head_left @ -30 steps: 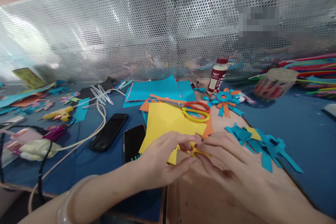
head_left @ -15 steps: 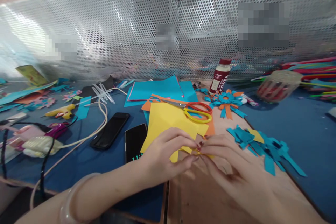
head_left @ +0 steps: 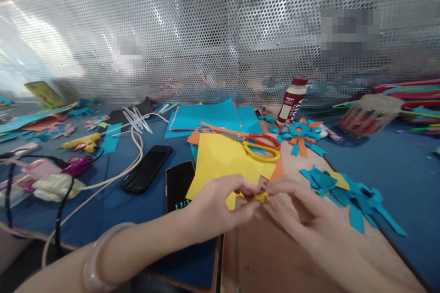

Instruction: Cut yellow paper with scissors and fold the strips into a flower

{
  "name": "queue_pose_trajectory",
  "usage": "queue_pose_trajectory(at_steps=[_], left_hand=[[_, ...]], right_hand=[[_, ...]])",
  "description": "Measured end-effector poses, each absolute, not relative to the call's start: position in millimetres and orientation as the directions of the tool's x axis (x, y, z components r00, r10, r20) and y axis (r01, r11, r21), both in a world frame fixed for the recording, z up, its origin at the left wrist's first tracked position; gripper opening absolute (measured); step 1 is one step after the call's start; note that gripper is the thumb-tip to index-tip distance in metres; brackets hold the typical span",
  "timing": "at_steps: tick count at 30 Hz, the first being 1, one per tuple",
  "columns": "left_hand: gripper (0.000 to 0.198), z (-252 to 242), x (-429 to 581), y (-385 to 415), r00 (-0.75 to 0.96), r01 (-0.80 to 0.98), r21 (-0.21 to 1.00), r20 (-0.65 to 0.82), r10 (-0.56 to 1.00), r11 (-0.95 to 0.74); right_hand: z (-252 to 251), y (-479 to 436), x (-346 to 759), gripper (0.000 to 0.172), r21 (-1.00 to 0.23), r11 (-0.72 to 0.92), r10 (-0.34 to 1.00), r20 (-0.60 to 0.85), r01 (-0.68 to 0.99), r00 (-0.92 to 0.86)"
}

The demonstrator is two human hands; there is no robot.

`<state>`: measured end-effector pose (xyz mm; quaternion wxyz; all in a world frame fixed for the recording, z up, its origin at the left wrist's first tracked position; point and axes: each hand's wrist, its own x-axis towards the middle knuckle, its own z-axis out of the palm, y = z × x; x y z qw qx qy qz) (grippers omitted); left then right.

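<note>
A small yellow paper piece (head_left: 258, 198) is pinched between the fingertips of both hands, just above the wooden board (head_left: 275, 256). My left hand (head_left: 220, 206) closes on its left end and my right hand (head_left: 302, 213) on its right end. Right behind the hands lies a yellow paper sheet (head_left: 223, 160) on orange paper (head_left: 275, 170), with red and yellow scissors (head_left: 257, 145) on top. Blue paper sheets (head_left: 209, 118) lie further back.
Two dark phones (head_left: 146, 175) (head_left: 177, 185) lie left of the yellow sheet. A glue gun (head_left: 82, 143) and cables (head_left: 113, 176) are further left. Blue paper cut-outs (head_left: 350, 194), a blue-orange paper flower (head_left: 299, 133), a bottle (head_left: 291, 100) and a clear cup (head_left: 367, 114) stand right, before a perforated metal screen (head_left: 206, 36).
Both hands have drawn closer together on the small yellow piece, with the fingers now pinching it more tightly. The view has shifted slightly.
</note>
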<state>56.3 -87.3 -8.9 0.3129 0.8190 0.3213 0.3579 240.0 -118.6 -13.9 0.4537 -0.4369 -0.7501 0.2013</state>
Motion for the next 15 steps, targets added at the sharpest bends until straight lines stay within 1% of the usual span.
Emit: queue_pose_trajectory(at_steps=[3,6,11,15], left_hand=[[0.009,-8.0,57.7,-85.7,0.528,0.305,0.795,0.318,0.788,-0.525],[0.009,-6.4,58.0,-84.9,0.538,0.293,0.817,0.288,0.792,-0.496],[0.008,-4.6,58.0,-85.4,0.54,0.301,0.834,0.251,0.803,-0.463],[0.011,-5.0,58.5,-84.0,0.541,0.317,0.866,0.169,0.824,-0.386]], right_hand=[[-14.0,-117.6,238.6,0.007,-0.73,0.482,0.87,0.465,0.485,-0.164],[-14.9,-115.8,238.0,0.005,-0.746,0.456,0.884,0.445,0.486,-0.146],[-12.9,-116.0,237.4,0.008,-0.787,0.399,0.911,0.396,0.471,-0.111],[-12.6,-116.4,237.8,0.013,-0.844,0.32,0.946,0.306,0.431,-0.104]])
